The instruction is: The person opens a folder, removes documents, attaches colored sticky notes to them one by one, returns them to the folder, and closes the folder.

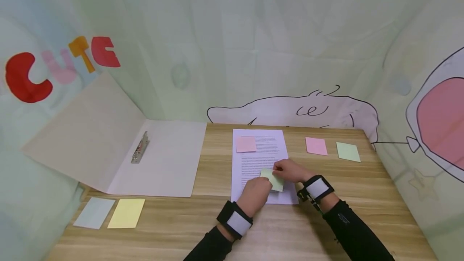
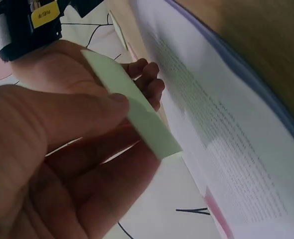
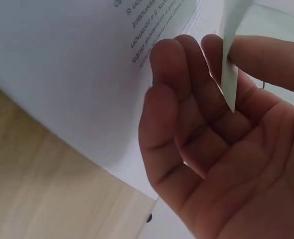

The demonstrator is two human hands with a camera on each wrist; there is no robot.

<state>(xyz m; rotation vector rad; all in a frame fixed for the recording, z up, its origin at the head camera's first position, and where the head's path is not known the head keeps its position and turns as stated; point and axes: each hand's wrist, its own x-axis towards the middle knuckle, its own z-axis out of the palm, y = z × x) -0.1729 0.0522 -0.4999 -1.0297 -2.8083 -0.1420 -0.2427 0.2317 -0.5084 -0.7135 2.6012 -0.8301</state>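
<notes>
A pale green sticky note (image 1: 276, 183) is held over the lower part of a stack of printed paper (image 1: 250, 168). My left hand (image 1: 255, 193) pinches one side of the note between thumb and fingers. On the opposite side my right hand (image 1: 293, 170) pinches it too, its thumb (image 3: 266, 57) pressed against the note, the other fingers loosely bent. In the left wrist view the green note (image 2: 137, 107) stands tilted above the page. A pink sticky note (image 1: 246, 144) lies on the upper left of the printed sheet.
On the left lies an open folder (image 1: 174, 160) with a metal clip (image 1: 139, 148), its cover leaning up. In front of it are a grey-blue note (image 1: 95, 212) and a yellow note (image 1: 127, 213). Pink (image 1: 316, 146) and green (image 1: 348, 152) notes lie at the back right. A printed curtain (image 1: 235, 51) surrounds the table.
</notes>
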